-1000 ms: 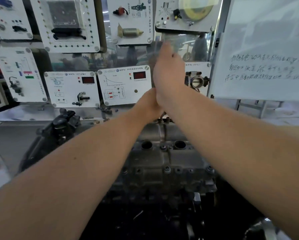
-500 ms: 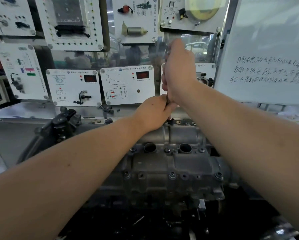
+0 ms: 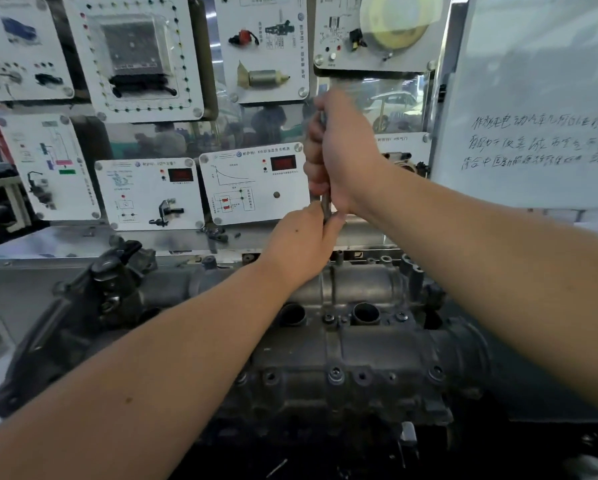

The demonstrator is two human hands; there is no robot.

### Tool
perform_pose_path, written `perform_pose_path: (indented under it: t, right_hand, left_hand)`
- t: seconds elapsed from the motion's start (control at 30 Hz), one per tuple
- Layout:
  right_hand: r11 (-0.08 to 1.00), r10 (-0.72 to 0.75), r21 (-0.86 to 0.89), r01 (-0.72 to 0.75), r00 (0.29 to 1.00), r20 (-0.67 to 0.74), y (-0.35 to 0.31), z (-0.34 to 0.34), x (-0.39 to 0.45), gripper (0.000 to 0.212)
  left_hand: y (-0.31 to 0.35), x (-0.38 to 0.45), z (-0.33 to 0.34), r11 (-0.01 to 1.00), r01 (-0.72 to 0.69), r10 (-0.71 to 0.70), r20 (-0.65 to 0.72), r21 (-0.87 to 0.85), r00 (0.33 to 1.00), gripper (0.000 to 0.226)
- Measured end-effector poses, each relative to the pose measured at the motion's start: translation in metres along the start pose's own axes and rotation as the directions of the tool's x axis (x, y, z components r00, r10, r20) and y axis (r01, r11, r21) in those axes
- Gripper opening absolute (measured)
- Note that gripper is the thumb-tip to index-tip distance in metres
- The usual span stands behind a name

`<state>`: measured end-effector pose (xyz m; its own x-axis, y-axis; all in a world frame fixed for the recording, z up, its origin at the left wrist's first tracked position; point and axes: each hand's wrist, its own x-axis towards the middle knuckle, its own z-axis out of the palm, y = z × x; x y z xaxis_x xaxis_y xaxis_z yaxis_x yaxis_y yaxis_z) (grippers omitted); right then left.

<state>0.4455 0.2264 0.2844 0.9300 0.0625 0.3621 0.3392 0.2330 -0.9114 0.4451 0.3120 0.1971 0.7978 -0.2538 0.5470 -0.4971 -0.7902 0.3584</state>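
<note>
The right hand (image 3: 342,157) was fisted round the top of the metal tool (image 3: 326,206), seemingly for leverage; the left hand (image 3: 304,247) pinched it lower down, steadying it. The tool stood upright at the engine's (image 3: 359,358) far edge, probably seated on a hidden fastener.

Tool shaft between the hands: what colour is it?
Dull silver-grey metal; the tool shaft shows best in the head view.

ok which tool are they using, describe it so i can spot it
Find the grey cylinder head at bottom centre, then its far edge. A metal tool shaft stands upright, the right hand gripping its top and the left hand its lower end. Unlike the mounted panels behind, it alone is held.
</note>
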Motion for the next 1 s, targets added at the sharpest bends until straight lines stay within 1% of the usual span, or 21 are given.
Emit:
perform_pose_path:
  t: [0.13,0.2,0.27,0.3,0.4,0.5,0.63,0.77,0.83,0.87,0.93,1.0]
  right_hand:
    - [0.999,-0.044,-0.034,0.042,0.998,-0.05,0.003,0.006,-0.004,0.043]
    - [0.997,-0.054,-0.056,0.049,0.995,-0.084,0.005,0.008,-0.007,0.044]
    - [0.996,-0.041,-0.078,0.032,0.992,-0.118,0.002,0.01,-0.012,0.046]
    - [0.997,-0.033,-0.072,0.023,0.99,-0.134,-0.002,0.012,-0.014,0.046]
    - [0.998,-0.052,-0.029,0.048,0.986,-0.159,-0.021,0.015,-0.019,0.05]
    - [0.994,-0.094,-0.067,0.083,0.979,-0.179,-0.035,0.014,-0.027,0.055]
    - [0.994,-0.1,-0.068,0.086,0.961,-0.258,-0.045,0.0,-0.055,0.055]
    - [0.984,-0.139,-0.155,0.083,0.91,-0.392,-0.064,-0.028,-0.097,0.049]
    - [0.976,-0.162,-0.203,0.075,0.873,-0.46,-0.077,-0.046,-0.125,0.049]
    - [0.971,-0.17,-0.231,0.059,0.851,-0.497,-0.084,-0.056,-0.14,0.051]
    - [0.953,-0.182,-0.303,0.002,0.802,-0.569,-0.097,-0.079,-0.174,0.053]
    - [0.931,-0.195,-0.36,-0.055,0.758,-0.622,-0.11,-0.103,-0.214,0.049]
  left_hand:
    - [0.001,-0.004,-0.002,0.998,0.021,-0.021,-0.007,-0.064,1.0,0.035]
    - [0.002,-0.006,-0.003,0.999,0.022,-0.022,0.007,-0.048,1.0,0.035]
    - [0.002,-0.007,-0.005,1.0,0.024,-0.023,0.031,-0.015,0.999,0.039]
    - [0.003,-0.006,-0.007,0.999,0.028,-0.027,0.032,-0.029,0.999,0.04]
    - [0.011,-0.001,-0.014,0.974,0.038,-0.041,-0.008,-0.223,0.999,0.037]
    - [0.024,0.002,-0.019,0.92,0.021,-0.031,-0.02,-0.39,0.999,0.03]
    - [0.052,-0.003,-0.011,0.755,0.075,-0.054,0.052,-0.651,0.997,0.024]
    - [0.101,-0.014,0.012,0.617,0.119,-0.042,0.119,-0.778,0.992,0.024]
    - [0.134,-0.025,0.025,0.533,0.139,-0.003,0.162,-0.835,0.987,0.02]
    - [0.153,-0.034,0.031,0.506,0.145,0.025,0.182,-0.85,0.983,0.018]
    - [0.192,-0.057,0.042,0.445,0.161,0.092,0.224,-0.881,0.97,0.017]
    - [0.236,-0.084,0.053,0.357,0.185,0.174,0.26,-0.916,0.95,0.01]
